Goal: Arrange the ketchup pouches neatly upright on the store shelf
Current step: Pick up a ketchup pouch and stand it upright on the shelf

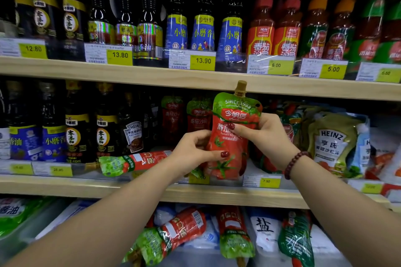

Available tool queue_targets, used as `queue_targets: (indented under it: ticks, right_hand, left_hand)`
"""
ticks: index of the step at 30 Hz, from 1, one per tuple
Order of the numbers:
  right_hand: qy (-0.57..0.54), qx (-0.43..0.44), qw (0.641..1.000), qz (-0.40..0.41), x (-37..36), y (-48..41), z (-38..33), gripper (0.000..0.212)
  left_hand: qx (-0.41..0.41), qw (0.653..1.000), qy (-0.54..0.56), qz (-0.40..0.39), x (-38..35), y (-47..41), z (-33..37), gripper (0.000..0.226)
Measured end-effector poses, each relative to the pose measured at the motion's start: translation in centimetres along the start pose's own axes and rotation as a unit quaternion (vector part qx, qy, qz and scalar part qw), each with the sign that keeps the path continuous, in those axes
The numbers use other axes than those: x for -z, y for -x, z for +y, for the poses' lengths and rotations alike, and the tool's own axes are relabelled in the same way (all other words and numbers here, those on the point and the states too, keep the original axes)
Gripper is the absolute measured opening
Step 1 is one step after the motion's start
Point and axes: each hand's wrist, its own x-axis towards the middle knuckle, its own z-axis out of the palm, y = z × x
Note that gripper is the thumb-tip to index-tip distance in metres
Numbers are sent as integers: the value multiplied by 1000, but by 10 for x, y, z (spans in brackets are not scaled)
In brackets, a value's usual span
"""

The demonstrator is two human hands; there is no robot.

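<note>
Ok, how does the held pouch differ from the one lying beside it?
The held pouch stands upright, cap up, gripped by the left hand and right hand; the lying pouch rests on its side, cap pointing left. The held pouch shows its front; the lying pouch shows a white label. Both are red and green.

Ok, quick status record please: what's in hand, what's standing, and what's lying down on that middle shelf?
in hand: held ketchup pouch, upright, cap on top, in front of the middle shelf
left grip: holds the pouch's lower left side, thumb across the front
right grip: holds its upper right side
standing: two upright ketchup pouches at the back, left of the held one
lying: fallen ketchup pouch on its side at the shelf front, cap pointing left
right neighbour: Heinz pouches
</note>
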Motion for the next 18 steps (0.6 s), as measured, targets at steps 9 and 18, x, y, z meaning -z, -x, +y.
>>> queue_targets:
  ticks: [9,18]
  right_hand:
    - [-7,-20,1000,-14,-6,7,18,23]
    - [86,-85,993,-11,2,30,72,43]
  left_hand:
    - [27,999,-36,10,12,-4,-6,30]
    - [-6,993,-38,110,43,-22,-11,35]
